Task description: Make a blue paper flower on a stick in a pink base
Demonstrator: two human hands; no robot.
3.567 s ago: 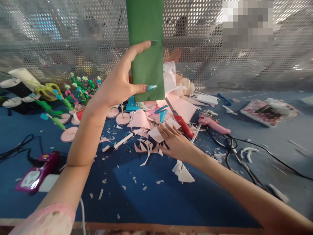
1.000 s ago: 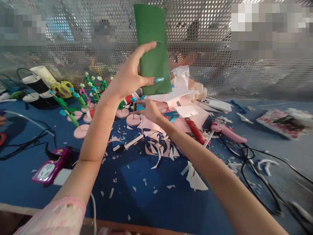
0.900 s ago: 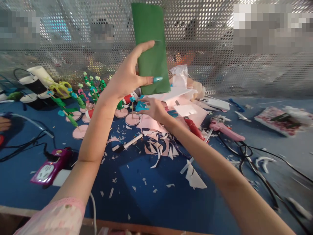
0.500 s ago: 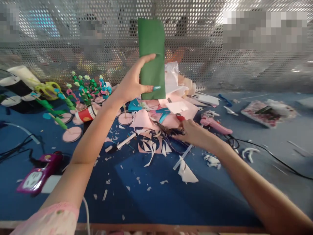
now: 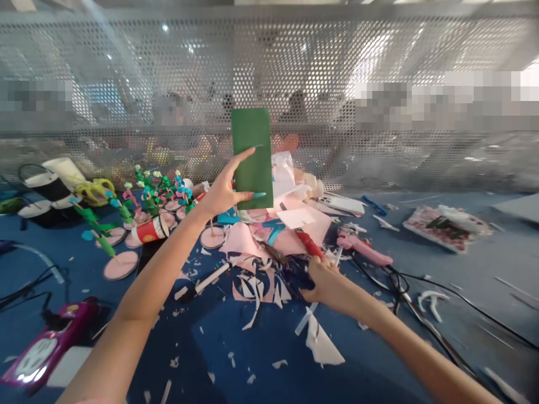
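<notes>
My left hand [image 5: 223,188] holds a flat green sheet [image 5: 252,160] upright by its left side. Its thumb and a finger lie apart across the front; the other fingers are hidden behind. My right hand [image 5: 326,280] is down at the scrap pile with curled fingers, against what look like the dark blue handles of scissors [image 5: 295,272]. What those fingers grip is hidden. Just beyond them lies a red stick-shaped handle [image 5: 309,244]. Pink paper pieces [image 5: 242,241] and white offcuts [image 5: 256,292] lie around the pile.
Small green and blue paper plants on pink round bases [image 5: 121,265] stand at left, beside a red paper cup [image 5: 150,229]. A purple device [image 5: 48,345] lies front left. A pink glue gun [image 5: 364,249] with a black cord lies right. A perforated metal screen [image 5: 328,112] rises behind.
The view has tilted upward. The green sheet sits lower in view, still in my left hand. My right hand has drawn back slightly, so more of the red handle shows.
</notes>
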